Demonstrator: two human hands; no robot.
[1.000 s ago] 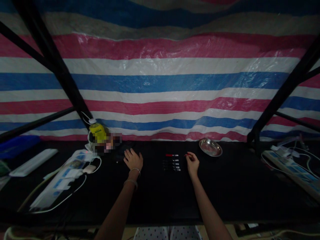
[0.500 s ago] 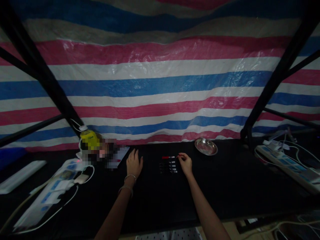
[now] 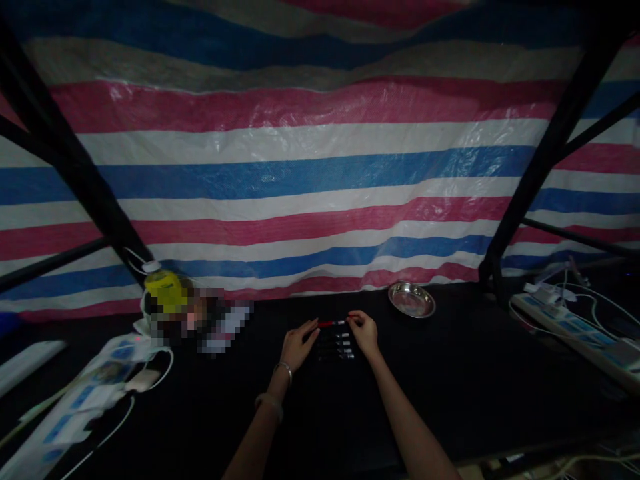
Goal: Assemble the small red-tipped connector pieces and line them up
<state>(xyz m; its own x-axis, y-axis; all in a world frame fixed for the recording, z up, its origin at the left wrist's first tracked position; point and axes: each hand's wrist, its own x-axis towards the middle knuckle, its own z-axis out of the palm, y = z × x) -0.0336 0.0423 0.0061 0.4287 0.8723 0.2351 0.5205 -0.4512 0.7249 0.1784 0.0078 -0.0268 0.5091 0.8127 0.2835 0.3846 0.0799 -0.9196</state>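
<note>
A slim red pen-like tool with a silver end lies crosswise on the black table. My left hand has its thumb and index fingertips closed at the tool's left end. My right hand is closed in a pinch just off the silver end; a small red piece, perhaps a cap, shows at its fingertips. Below, nearer to me, several dark pen-like tools lie side by side, silver ends pointing right. Their dark bodies blend into the table.
A round metal dish stands at the back right. On the left are a power strip with cables and a yellow-labelled bottle. Another power strip lies on the right. Striped sheeting hangs behind, between black frame posts.
My left hand has moved right from the bare table to the red tool's left end, its fingers closing there. The right hand stays by the silver end. The view has shifted slightly.
</note>
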